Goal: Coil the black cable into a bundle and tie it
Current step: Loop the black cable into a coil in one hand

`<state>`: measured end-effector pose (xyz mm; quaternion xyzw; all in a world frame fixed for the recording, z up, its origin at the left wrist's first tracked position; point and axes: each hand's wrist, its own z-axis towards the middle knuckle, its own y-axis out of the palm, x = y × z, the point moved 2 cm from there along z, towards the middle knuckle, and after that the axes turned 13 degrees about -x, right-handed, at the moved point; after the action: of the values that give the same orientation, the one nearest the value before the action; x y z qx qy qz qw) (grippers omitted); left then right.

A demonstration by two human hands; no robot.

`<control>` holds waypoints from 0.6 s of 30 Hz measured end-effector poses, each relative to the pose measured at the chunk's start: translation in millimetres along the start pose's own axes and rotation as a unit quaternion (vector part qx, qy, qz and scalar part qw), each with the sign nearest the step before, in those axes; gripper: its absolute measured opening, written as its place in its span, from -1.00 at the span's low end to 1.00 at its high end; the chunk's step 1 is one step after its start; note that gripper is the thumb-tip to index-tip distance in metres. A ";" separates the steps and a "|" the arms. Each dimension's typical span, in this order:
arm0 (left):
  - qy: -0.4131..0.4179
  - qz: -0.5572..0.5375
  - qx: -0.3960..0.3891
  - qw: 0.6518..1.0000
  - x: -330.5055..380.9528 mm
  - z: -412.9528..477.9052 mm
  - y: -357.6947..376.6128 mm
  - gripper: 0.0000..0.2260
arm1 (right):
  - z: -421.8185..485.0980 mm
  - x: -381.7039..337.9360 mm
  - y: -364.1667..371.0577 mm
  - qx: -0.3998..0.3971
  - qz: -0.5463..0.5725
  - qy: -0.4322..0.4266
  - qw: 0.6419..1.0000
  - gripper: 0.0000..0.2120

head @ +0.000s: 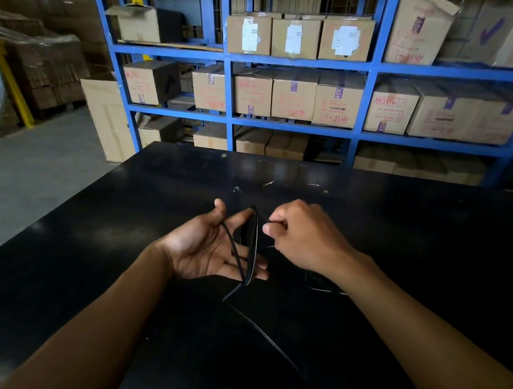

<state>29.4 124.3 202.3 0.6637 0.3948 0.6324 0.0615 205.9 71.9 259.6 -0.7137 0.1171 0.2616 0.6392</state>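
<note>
Dim, uneven illumination is recorded. The brightest area is the pale grey floor (18, 178) at the left. The table (409, 233) is underexposed, with only a faint sheen on its left part. The black cable (254, 244) is barely separated from it. The uprights of the blue shelving (370, 78) are bowed by wide-angle distortion. The corners are softened and darkened.

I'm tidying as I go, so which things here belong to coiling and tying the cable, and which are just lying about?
Job: black cable, looped over the left hand and trailing on the black table; right hand, pinching the cable.
Just there: blue shelving; cardboard boxes on it; wrapped pallet stack; yellow post.
</note>
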 end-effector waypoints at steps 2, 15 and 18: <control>-0.009 0.000 0.003 1.000 0.1 -1.6 -0.1 -0.43 | -0.4 5.3 -0.7 0.006 -0.008 0.017 1.000 -0.91; 0.021 -0.064 0.027 0.997 1.6 5.2 2.5 -0.46 | -10.9 0.4 2.1 -0.031 -0.163 0.033 0.986 -0.87; 0.066 -0.074 0.037 0.994 5.9 4.7 -0.1 -0.47 | -16.5 -4.0 13.0 -0.070 -0.073 0.046 0.994 -0.82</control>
<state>32.9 129.9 205.9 0.5917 0.4691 0.6531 0.0572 199.8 53.1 251.4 -0.7749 0.0752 0.1885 0.5987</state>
